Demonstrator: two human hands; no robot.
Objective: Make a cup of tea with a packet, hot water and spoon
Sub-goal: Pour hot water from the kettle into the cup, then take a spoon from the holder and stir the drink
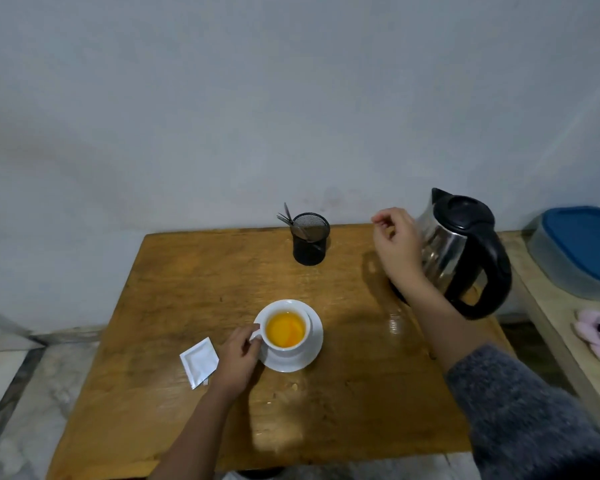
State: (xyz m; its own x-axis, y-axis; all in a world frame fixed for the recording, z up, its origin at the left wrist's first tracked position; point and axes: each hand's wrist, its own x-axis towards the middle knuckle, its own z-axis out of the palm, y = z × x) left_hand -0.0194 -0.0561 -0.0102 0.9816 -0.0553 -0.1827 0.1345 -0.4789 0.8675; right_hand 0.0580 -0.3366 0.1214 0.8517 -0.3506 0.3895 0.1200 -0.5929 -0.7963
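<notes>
On the wooden counter [194, 278], head view: white cup [285, 330] of orange-yellow tea sits upright on a white saucer [310, 355], near the front centre. Left hand [238, 358] reaches in from below, forearm bare, fingers [252, 336] closed on the cup's handle at its left side. White packet [199, 361] lies flat just left of that hand, partly tucked behind the wrist.

Right hand [395, 240] raised above the counter's far right, wrist bent, fingers loosely curled together and holding nothing I can make out; grey knit sleeve [520, 414] pushed up the forearm. Steel-and-black kettle [465, 251] stands just behind that hand. Black mesh holder [310, 238] with thin utensils [286, 218], too small to tell which, stands at the far edge, well apart from the cup.
</notes>
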